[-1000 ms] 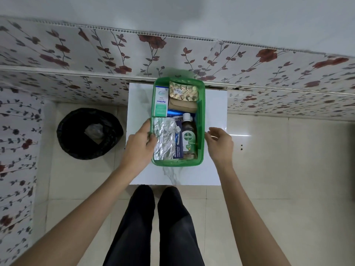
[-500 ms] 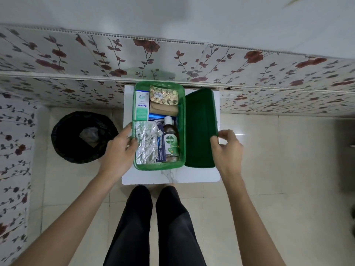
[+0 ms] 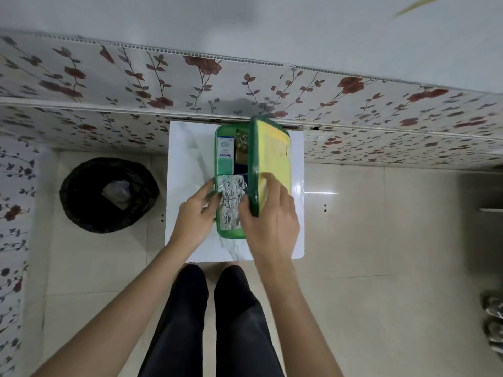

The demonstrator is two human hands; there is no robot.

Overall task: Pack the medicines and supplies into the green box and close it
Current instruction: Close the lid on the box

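While the right hand (image 3: 268, 213) grips the raised lid (image 3: 273, 159) over the green box (image 3: 231, 232) on the table (image 3: 185, 159), the left hand (image 3: 194, 213), fingers loosely spread at the rim, risks pinching, and the crumpled foil pack (image 3: 231, 197) may jam the lid.

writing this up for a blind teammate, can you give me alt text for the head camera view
Seen from above, a person's right hand swings the lid, tilted up on edge, over a green box on a small white table, while the left hand steadies the box's left side. Inside show a crinkled foil pack and a medicine carton; a black bin stands left.
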